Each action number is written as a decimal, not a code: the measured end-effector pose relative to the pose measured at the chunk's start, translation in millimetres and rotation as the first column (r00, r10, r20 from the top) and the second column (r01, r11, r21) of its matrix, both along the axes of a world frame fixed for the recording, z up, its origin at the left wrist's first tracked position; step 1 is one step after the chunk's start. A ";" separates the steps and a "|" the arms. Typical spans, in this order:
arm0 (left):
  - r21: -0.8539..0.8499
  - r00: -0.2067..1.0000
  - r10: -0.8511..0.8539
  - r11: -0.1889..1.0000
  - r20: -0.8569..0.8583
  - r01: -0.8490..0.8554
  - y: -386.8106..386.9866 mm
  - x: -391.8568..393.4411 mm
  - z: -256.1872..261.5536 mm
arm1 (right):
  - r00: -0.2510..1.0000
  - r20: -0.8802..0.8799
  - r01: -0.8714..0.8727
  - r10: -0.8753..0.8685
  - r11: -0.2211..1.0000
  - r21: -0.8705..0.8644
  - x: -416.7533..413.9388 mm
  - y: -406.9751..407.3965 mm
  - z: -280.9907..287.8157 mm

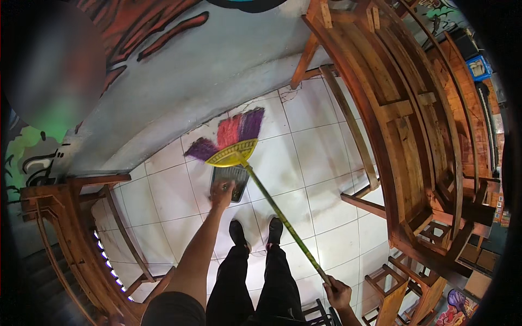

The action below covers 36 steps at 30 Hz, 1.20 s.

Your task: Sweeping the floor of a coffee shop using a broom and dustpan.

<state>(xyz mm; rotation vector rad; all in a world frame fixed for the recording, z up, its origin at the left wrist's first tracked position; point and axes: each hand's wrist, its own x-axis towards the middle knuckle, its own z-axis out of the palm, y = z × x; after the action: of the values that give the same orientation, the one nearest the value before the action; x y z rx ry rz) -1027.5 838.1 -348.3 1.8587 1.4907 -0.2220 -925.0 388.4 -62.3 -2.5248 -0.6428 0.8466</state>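
Observation:
My right hand [338, 291] is closed around the upper end of the green handle of a broom [281, 216], low on the right. The broom has a yellow plastic head with red and purple bristles, which lie by the foot of the wall. Under the yellow head is a dark dustpan [240, 183], partly covered by it. My left hand [223, 192] is over the dustpan, blurred, its fingers towards the broom head. Whether it grips the dustpan or its handle cannot be made out. Both my shoes stand on the white tiles, just below the dustpan.
A grey painted wall [204, 81] with a mural runs along the top. Upturned wooden furniture [391, 114] fills the right side, with wooden stools [393, 281] at the lower right. A wooden bench [73, 244] stands on the left, its legs reaching over the tiled floor [265, 163].

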 end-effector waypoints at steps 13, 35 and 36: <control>-0.724 0.105 0.773 0.626 0.626 -0.289 63.1 123.1 112.2 | 0.272 -0.911 0.439 -0.310 0.883 -0.169 20.7 33.9 17.3; -0.812 0.075 0.816 0.578 0.574 -0.081 7.9 80.2 90.4 | -0.048 -0.839 0.298 -0.542 0.794 -0.530 32.9 30.3 33.0; -0.828 0.186 0.820 0.558 0.541 -0.054 11.8 83.5 95.1 | 0.141 -0.801 0.312 -0.582 0.794 -0.522 32.0 33.8 32.8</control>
<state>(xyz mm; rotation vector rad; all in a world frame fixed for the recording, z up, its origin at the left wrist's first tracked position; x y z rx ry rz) -944.0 849.9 -253.2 0.4931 0.8343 0.5394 -892.9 422.2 -29.5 -1.5900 0.6750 1.9385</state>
